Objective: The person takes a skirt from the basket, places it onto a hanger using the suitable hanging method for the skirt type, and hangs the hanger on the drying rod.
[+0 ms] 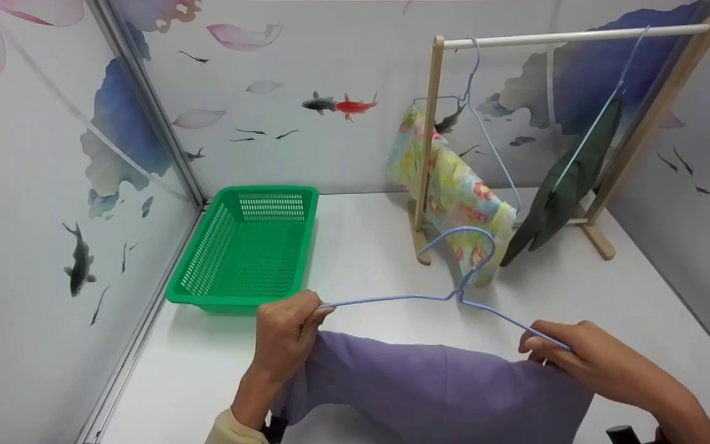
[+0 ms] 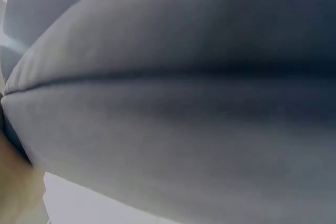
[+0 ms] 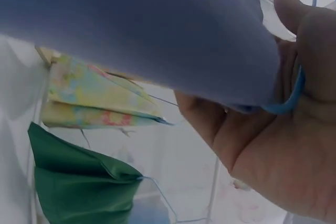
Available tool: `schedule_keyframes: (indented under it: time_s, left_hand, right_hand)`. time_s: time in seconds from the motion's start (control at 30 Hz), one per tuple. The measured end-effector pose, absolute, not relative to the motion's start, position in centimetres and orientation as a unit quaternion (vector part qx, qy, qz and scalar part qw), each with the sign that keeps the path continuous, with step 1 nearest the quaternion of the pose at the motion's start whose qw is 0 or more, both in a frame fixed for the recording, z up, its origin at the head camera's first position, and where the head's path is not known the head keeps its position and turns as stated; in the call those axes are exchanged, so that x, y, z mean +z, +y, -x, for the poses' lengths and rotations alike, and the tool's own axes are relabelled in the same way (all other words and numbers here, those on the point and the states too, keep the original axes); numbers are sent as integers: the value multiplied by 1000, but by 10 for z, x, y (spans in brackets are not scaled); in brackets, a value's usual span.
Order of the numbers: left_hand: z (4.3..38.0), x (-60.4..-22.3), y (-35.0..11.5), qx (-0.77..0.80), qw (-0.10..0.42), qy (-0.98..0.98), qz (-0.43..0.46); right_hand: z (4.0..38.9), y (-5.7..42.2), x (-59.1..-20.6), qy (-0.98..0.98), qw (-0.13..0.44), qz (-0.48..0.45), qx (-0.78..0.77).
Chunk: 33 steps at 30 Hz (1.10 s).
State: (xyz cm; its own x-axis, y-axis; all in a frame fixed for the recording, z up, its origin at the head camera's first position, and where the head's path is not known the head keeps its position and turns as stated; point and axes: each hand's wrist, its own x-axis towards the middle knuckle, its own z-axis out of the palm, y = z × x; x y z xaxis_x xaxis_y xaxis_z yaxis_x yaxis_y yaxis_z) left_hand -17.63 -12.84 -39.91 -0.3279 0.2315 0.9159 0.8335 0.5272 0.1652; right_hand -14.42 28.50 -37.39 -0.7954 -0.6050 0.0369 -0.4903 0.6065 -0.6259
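A blue wire clothes hanger (image 1: 460, 291) spans both hands low over the table, its hook pointing up and away. A plain purple cloth (image 1: 453, 382) hangs below it. My left hand (image 1: 290, 336) grips the hanger's left end together with the cloth's upper corner. At the other end, my right hand (image 1: 583, 354) holds the hanger where its wire runs into the cloth. In the right wrist view, the hanger's bent end (image 3: 287, 104) crosses the palm, with fingers curled at the cloth's edge. Folds of the purple cloth (image 2: 173, 124) fill most of the left wrist view.
A green plastic basket (image 1: 244, 253) stands at the back left. On the right, a wooden rack (image 1: 577, 38) with a white rail bears a floral cloth (image 1: 469, 191) and a dark green cloth (image 1: 567, 185), each on a hanger. Printed wall panels (image 1: 256, 154) enclose the white table (image 1: 355, 246).
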Motion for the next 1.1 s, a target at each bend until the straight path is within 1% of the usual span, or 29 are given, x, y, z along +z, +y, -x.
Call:
schedule_keyframes:
  time_s: [0.07, 0.23, 0.4, 0.47, 0.53, 0.63, 0.73, 0.87, 1.1]
  left_hand:
    - [176, -402, -128, -331, 462, -745, 349]
    - [178, -410, -125, -332, 465, -749, 336]
    - [181, -412, -122, -335, 461, -750, 336]
    - [181, -412, -121, -337, 459, -749, 339]
    - [181, -411, -121, -341, 455, -749, 340]
    - [180, -411, -121, -351, 444, -751, 339]
    - [180, -412, -123, -371, 421, -755, 341]
    - [180, -418, -125, -407, 388, -755, 336]
    - [174, -430, -127, -410, 295, -817, 278]
  right_hand:
    - [144, 286, -379, 870, 129, 323, -350]
    - [140, 289, -389, 812, 187, 346, -432]
    - [133, 297, -386, 777, 294, 286, -478]
    - [131, 300, -384, 773, 323, 266, -477]
    - [130, 301, -382, 765, 334, 269, -481]
    - [130, 301, -382, 748, 326, 295, -498]
    - [132, 298, -383, 751, 290, 317, -502]
    - [131, 296, -385, 775, 242, 312, -493]
    - [124, 301, -385, 819, 194, 275, -465]
